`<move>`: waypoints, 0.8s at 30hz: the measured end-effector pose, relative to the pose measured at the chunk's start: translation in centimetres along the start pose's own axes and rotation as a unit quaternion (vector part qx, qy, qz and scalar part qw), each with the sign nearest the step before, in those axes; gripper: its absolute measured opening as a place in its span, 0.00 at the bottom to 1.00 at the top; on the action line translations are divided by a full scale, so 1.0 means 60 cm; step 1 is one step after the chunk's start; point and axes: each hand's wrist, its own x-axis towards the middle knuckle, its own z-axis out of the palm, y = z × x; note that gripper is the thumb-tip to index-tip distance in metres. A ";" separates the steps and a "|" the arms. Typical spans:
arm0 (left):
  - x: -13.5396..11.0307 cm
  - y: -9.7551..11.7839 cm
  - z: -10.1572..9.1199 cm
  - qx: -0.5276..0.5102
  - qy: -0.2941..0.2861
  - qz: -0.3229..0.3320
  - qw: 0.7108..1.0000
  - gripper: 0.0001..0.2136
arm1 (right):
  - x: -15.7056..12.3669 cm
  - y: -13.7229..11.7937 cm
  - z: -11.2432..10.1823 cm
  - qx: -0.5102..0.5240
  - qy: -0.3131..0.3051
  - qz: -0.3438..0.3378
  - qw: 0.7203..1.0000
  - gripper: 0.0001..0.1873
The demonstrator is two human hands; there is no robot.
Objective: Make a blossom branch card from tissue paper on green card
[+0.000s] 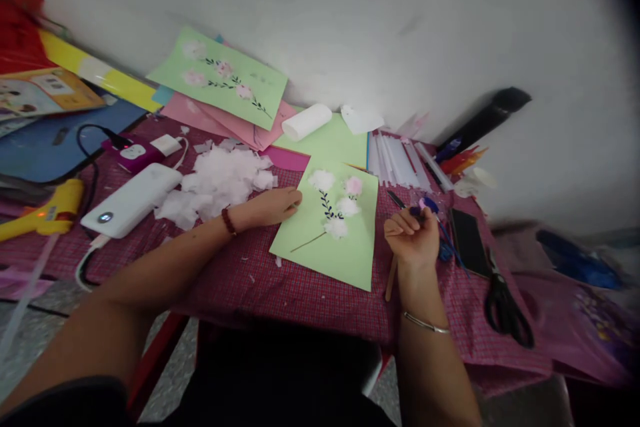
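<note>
A light green sheet of paper [345, 260] lies on the table in front of me. It bears white tissue flowers [336, 228], one pink flower [353, 185], dark painted leaves [325, 203] and a thin brown stem [308, 242]. My left hand [277, 205] is closed, its bunched fingers pressed on the sheet's left edge. To the right of the sheet, my right hand [413, 235] is raised with curled fingers. Something small and dark shows at its fingertips; I cannot make out what it is. Near that hand lie a dark pen-like tip [397, 199] and a wooden stick [391, 279].
White tissue pieces [223, 173] are heaped left of the sheet, beside a power bank [133, 200] and yellow glue gun [57, 210]. A finished-looking flower sheet [225, 77] leans at the back. Glue sticks [397, 159], a phone [469, 241] and scissors [505, 310] lie right.
</note>
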 end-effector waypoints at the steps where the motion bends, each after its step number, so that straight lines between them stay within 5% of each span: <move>1: 0.000 0.000 -0.004 -0.036 0.013 -0.009 0.999 0.06 | 0.002 0.005 0.000 -0.017 0.002 0.002 1.000 0.14; 7: 0.002 0.006 -0.019 -0.130 0.118 -0.099 0.979 0.16 | 0.013 0.001 -0.011 -0.086 -0.001 -0.041 0.995 0.19; 11: -0.001 0.015 -0.008 -0.167 0.144 -0.119 0.968 0.12 | 0.010 -0.014 -0.009 -0.113 0.008 -0.083 0.990 0.21; 13: -0.002 0.024 -0.005 -0.275 0.151 -0.133 0.940 0.06 | 0.009 -0.017 -0.007 -0.123 0.018 -0.092 0.988 0.20; 16: 0.007 0.035 -0.008 -0.475 0.148 -0.210 0.842 0.10 | 0.014 -0.014 -0.005 -0.116 0.040 -0.103 0.987 0.19; 18: 0.022 0.038 -0.012 -0.521 0.139 -0.255 0.803 0.09 | 0.018 -0.011 -0.005 -0.113 0.059 -0.099 0.987 0.18; 24: 0.062 0.047 -0.015 -0.535 0.097 -0.279 0.792 0.02 | 0.017 -0.011 -0.027 -0.134 0.047 -0.050 0.989 0.18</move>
